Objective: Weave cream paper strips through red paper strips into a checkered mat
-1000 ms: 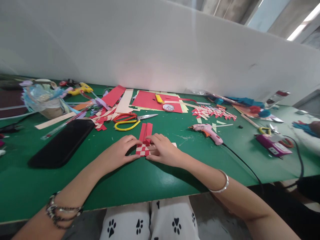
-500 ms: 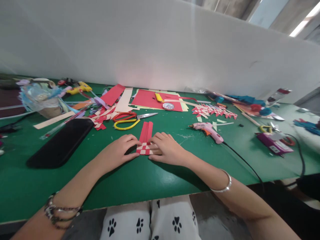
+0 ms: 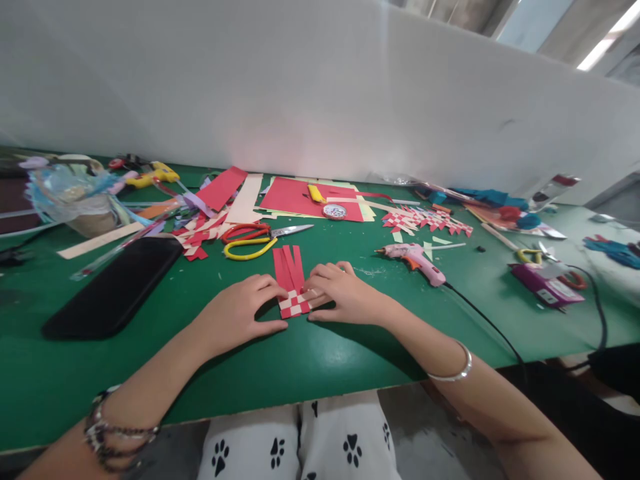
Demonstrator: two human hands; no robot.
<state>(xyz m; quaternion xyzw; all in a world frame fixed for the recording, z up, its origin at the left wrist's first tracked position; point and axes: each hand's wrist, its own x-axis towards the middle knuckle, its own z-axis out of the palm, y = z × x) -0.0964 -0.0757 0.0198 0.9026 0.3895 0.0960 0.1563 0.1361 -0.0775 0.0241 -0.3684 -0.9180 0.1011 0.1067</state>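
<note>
A small weave of red and cream paper strips (image 3: 293, 287) lies on the green table (image 3: 310, 353) in front of me, its loose red ends fanning away from me. My left hand (image 3: 240, 313) rests at its left edge, fingers curled and pinching the woven part. My right hand (image 3: 343, 293) presses on its right edge, fingers bent over a cream strip.
Red and yellow scissors (image 3: 255, 241) lie just beyond the weave. A pink glue gun (image 3: 415, 260) with a black cord lies to the right, a black tray (image 3: 113, 287) to the left. Paper sheets (image 3: 300, 197), woven pieces (image 3: 425, 221) and scraps cover the back, below a white wall.
The weave has turned slightly, its red ends now leaning left and spread apart. Both hands shifted a little with it.
</note>
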